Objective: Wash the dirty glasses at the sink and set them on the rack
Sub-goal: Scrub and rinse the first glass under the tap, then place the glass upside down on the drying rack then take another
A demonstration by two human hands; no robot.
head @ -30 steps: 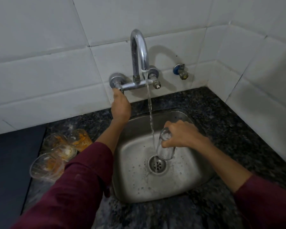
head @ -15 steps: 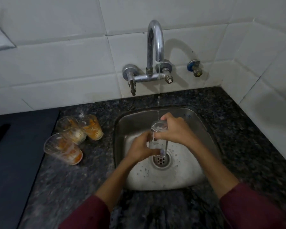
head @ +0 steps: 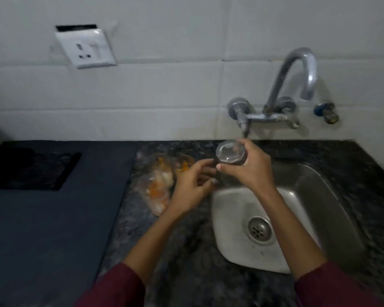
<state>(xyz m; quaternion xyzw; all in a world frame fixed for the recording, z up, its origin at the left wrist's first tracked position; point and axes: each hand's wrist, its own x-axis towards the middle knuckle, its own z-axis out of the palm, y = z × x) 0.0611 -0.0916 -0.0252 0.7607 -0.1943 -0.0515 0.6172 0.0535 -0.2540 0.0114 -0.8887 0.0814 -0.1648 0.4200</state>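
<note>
The rinsed glass (head: 230, 154) is held up above the counter edge at the sink's (head: 333, 196) left rim, just below the tap (head: 297, 85), w/ 1 round end tipped toward the camera; can't tell if that's the mouth or the base. Right hand (head: 251, 167) is clamped round its side wall, thumb on the near side, fingers wrapped behind. Left hand (head: 192, 185) sits just beside it w/ fingers loosely curled and apart, fingertips near the glass's lower part; whether they actually touch it is lost in blur. Handling, as a guess: small, light, rigid, clear glass, prob wet and so slippery, and it'd chip or break on the stone counter (head: 186, 251) or steel basin if dropped. Best hold looks like the one in use, a full wrap round the mid wall, not a pinch at the rim; 2nd hand under the base would steady it on the way to the rack. The dirty glasses (head: 162, 185) lie on the counter left of the sink, smeared orange and white, partly behind the left hand and badly motion-blurred, so the count is unclear, at least 2. No rack in view anywhere. No water stream visible from the spout. Dark slab (head: 42, 218) fills the left side, and both sleeves are cut off by the bottom edge.
</note>
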